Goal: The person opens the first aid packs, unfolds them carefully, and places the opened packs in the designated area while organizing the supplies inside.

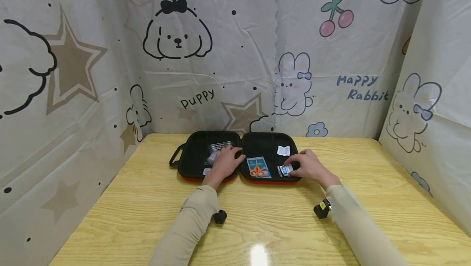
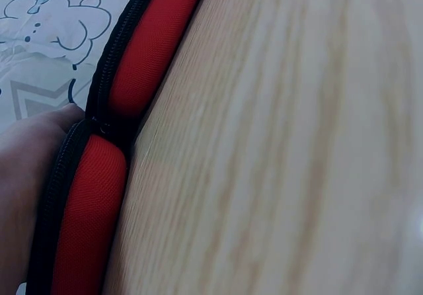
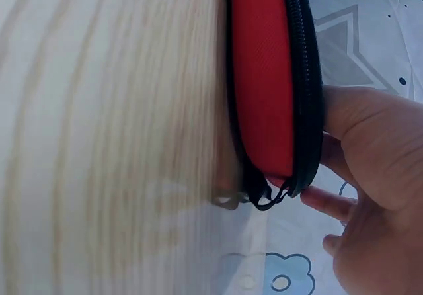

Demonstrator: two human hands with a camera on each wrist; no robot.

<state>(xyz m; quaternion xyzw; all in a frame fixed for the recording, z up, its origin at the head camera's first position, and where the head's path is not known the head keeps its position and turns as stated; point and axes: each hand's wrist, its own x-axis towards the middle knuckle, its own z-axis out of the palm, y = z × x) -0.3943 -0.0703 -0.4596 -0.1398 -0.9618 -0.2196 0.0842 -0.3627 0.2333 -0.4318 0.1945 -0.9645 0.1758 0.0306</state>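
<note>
An open zip case (image 1: 270,135), black inside and red outside, lies flat on the table with its two halves side by side. My left hand (image 1: 225,164) reaches into the left half, beside clear plastic-wrapped items (image 1: 217,147), fingers loosely extended toward the hinge. My right hand (image 1: 309,166) reaches over the right rim and pinches a small blue-and-white packet (image 1: 285,170) between thumb and fingers. Orange-handled scissors (image 1: 257,171) lie on a teal packet (image 1: 264,164) in the right half. Another small white packet (image 1: 283,150) sits behind my right hand. The wrist views show the case's red side, with its rim hiding my fingertips.
A carry handle (image 1: 176,155) sticks out at the case's left end. The wooden table (image 1: 265,221) extends in front of the case. Printed cloth (image 1: 228,74) hangs behind and along both sides. Small black wrist devices (image 1: 220,217) sit under both forearms.
</note>
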